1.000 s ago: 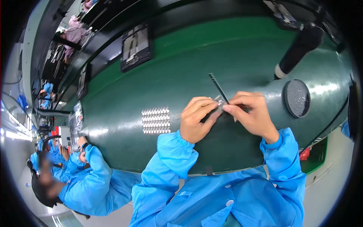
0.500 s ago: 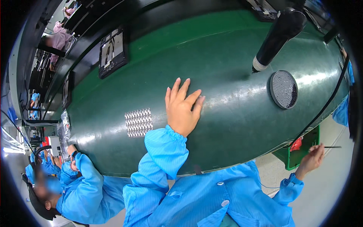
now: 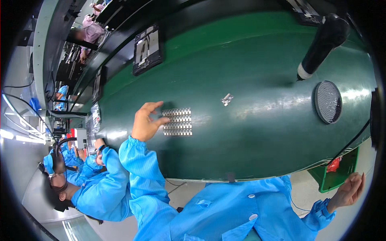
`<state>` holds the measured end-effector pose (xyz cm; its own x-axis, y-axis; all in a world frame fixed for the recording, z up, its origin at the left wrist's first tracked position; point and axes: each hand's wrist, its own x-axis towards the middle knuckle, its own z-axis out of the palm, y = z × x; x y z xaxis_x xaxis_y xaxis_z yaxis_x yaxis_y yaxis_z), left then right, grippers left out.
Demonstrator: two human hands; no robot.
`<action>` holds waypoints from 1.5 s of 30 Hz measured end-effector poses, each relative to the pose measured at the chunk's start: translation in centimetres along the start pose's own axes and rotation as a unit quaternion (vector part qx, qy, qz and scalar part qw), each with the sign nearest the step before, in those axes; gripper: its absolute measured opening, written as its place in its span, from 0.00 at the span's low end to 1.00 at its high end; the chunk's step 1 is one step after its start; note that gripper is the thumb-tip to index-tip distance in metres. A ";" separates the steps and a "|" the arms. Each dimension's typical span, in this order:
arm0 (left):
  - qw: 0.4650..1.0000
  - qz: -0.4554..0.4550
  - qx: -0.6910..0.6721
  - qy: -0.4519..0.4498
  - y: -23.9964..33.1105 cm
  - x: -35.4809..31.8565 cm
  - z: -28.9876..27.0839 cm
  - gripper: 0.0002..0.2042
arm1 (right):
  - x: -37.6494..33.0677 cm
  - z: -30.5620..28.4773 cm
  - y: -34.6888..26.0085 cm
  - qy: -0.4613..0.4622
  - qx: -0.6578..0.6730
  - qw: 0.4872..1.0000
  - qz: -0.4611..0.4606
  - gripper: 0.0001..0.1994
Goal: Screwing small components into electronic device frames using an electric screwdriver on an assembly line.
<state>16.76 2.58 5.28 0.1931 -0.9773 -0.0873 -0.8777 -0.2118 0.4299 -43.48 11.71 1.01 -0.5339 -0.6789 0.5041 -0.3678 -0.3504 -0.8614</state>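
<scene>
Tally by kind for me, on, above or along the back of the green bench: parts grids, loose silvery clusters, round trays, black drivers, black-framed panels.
Parts grid: 1
Loose silvery cluster: 1
Round tray: 1
Black driver: 1
Black-framed panels: 3
Total: 7

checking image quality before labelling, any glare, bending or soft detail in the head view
In the head view, pale glare streaks the table left of the dish; in the head view, the table's near edge bows and the corners go black; in the head view, the small part shows too little detail to identify.
</scene>
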 end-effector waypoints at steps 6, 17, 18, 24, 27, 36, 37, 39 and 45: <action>0.997 0.013 0.056 -0.058 -0.2 -0.2 0.5 0.30 | -1.8 12.1 -5.0 -0.228 0.083 0.963 -0.119 0.17; 0.939 -0.026 -0.318 -0.127 0.7 -1.2 0.1 0.15 | -4.4 30.4 -7.2 -0.538 0.131 0.831 -0.059 0.16; 0.920 -0.008 -0.357 -0.159 1.1 -1.3 0.0 0.11 | -4.8 31.7 -7.0 -0.557 0.129 0.815 -0.098 0.17; 0.905 0.020 -0.363 -0.220 3.1 -1.0 1.2 0.07 | -6.5 36.9 -6.2 -0.631 0.155 0.759 -0.040 0.15; 0.950 -0.008 -0.257 -0.180 2.8 -0.7 2.3 0.07 | -6.6 37.6 -6.0 -0.666 0.114 0.737 -0.011 0.11; 0.964 0.029 -0.242 -0.108 1.4 -0.1 4.1 0.08 | -7.3 38.9 -5.2 -0.652 0.061 0.752 -0.073 0.07; 0.964 0.030 -0.243 -0.106 1.3 0.0 4.4 0.08 | -7.7 39.0 -5.1 -0.637 0.039 0.760 -0.122 0.06; 0.976 0.029 -0.199 -0.087 1.6 0.2 4.9 0.07 | -8.0 39.0 -4.9 -0.631 0.040 0.765 -0.122 0.05; 0.985 0.120 -0.124 0.004 2.8 -0.9 5.2 0.06 | -8.4 38.5 -4.9 -0.612 0.020 0.771 -0.177 0.04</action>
<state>11.83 2.86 1.85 -0.0019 -0.9988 0.0496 -0.7641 0.0334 0.6442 -7.87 -5.67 -1.40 0.7208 -0.6283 0.2927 -0.2882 -0.6557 -0.6978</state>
